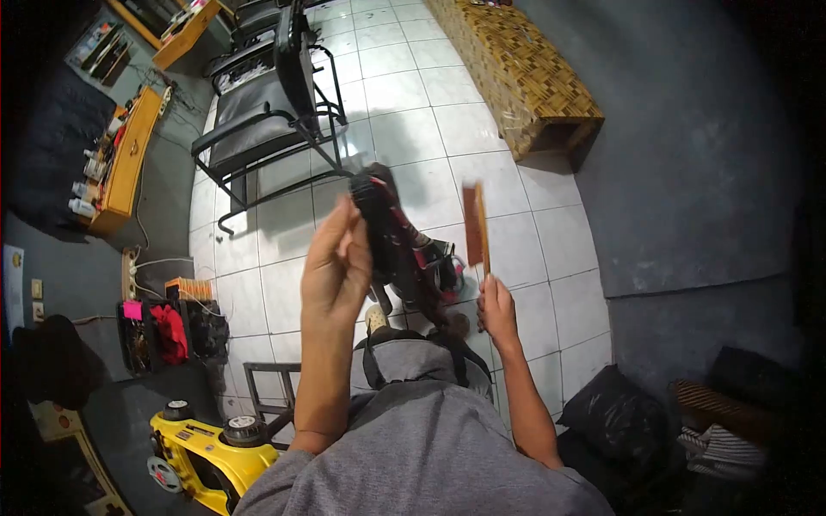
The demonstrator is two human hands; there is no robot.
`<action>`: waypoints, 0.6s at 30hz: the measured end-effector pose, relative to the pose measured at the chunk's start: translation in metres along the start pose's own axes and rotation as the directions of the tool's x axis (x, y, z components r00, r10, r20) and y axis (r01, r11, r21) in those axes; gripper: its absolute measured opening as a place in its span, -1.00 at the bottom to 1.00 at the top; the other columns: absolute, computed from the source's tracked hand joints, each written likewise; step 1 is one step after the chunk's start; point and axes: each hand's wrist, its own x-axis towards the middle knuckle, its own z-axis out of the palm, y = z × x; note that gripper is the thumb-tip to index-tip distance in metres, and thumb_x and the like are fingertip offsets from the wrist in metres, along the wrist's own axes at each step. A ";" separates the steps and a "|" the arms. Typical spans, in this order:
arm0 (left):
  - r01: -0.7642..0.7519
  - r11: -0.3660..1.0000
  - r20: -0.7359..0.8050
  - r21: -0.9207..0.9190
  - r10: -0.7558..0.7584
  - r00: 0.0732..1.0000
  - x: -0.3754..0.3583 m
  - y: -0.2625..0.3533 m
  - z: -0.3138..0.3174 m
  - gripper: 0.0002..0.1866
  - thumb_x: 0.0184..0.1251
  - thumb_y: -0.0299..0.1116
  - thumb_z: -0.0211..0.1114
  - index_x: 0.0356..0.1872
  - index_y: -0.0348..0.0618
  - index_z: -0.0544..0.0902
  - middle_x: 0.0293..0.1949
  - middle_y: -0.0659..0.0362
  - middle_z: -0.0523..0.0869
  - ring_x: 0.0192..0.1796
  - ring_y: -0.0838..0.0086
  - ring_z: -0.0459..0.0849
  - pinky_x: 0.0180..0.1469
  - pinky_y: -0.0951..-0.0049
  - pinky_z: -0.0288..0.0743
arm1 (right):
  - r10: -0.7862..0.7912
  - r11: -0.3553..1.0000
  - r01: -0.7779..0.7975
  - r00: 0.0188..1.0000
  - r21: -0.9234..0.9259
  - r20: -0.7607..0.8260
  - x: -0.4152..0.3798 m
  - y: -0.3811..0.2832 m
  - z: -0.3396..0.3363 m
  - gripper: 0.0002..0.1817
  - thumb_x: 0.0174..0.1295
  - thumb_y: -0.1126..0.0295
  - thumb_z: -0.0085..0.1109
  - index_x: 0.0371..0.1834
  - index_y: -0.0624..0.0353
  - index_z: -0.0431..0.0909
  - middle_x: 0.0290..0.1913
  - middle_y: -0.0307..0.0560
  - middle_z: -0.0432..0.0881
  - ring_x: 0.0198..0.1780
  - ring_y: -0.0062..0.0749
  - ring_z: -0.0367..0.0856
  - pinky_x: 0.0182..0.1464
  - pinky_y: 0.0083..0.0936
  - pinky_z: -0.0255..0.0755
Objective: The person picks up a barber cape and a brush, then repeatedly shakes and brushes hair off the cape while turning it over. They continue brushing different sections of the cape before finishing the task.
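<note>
My left hand (334, 268) is raised in front of me, its fingers closed at the top of a long black thing with red patches (396, 232). This thing hangs down towards the floor near my feet, and motion blurs its upper end. Lower and to the right, my right hand (497, 311) is wrapped round the wooden handle of a brush (475, 225). The brush points up, with its reddish-brown bristles facing left towards the black thing, a gap apart from it.
A black armchair (249, 129) stands ahead on the white tiled floor (413, 95). A woven-pattern bench (533, 77) runs along the right wall. Bottles line a wooden shelf (133, 155) at left. Nearby are a yellow toy car (206, 456) and dark cushions (615, 413).
</note>
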 end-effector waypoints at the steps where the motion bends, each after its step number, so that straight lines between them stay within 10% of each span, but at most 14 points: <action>1: 0.005 0.996 -0.039 0.086 -0.002 0.999 0.000 -0.004 0.003 -0.76 0.20 -0.56 0.08 -0.11 -0.40 0.45 -0.14 0.02 0.56 -0.08 0.50 0.56 -0.01 0.68 0.47 | -0.028 0.985 0.023 0.999 0.170 0.025 -0.006 -0.038 0.011 -0.61 0.31 0.04 -0.35 -0.50 0.07 0.25 -0.73 -0.38 0.17 -0.79 -0.70 0.08 -0.77 -0.68 0.01; 8: 0.055 0.989 0.072 0.138 -0.066 0.995 0.006 0.016 0.007 -0.65 0.18 -0.62 0.06 0.03 -0.35 0.39 -0.06 0.08 0.54 -0.01 0.52 0.51 0.09 0.58 0.38 | -0.306 0.951 0.269 0.878 0.150 0.367 -0.019 -0.006 0.085 -0.61 0.34 0.07 -0.42 -0.44 0.12 0.27 -0.72 -0.22 0.29 -0.69 -0.50 0.32 -0.64 -0.55 0.20; 12: -0.078 0.979 0.110 0.190 0.058 0.992 0.003 0.041 0.000 -0.60 0.15 -0.64 0.10 0.06 -0.34 0.37 -0.04 0.09 0.52 -0.02 0.54 0.50 0.05 0.58 0.38 | 0.127 0.496 0.446 0.811 -0.745 0.570 -0.002 0.108 0.066 -0.69 0.28 0.30 -0.33 -0.21 0.28 0.39 -0.37 0.28 0.51 -0.26 0.12 0.51 -0.30 -0.10 0.38; 15: -0.185 0.599 0.183 0.779 0.065 0.981 -0.001 0.057 -0.007 -0.45 0.10 -0.59 0.21 0.15 -0.38 0.26 0.01 0.15 0.42 -0.02 0.59 0.41 0.03 0.63 0.30 | 0.184 0.471 0.429 0.807 -0.771 0.561 -0.015 0.159 0.047 -0.53 0.29 0.07 -0.40 -0.21 0.27 0.38 -0.37 0.29 0.53 -0.34 0.17 0.50 -0.31 -0.09 0.36; 18: -0.134 0.504 0.187 0.853 -0.056 0.981 -0.003 0.058 -0.017 -0.32 0.14 -0.57 0.16 0.27 -0.33 0.02 0.04 0.10 0.42 -0.01 0.57 0.40 0.06 0.58 0.27 | 0.236 0.558 0.087 0.937 -0.825 0.258 -0.026 0.128 0.049 -0.50 0.27 0.03 -0.36 -0.27 0.30 0.38 -0.44 0.22 0.54 -0.42 0.08 0.53 -0.37 -0.16 0.38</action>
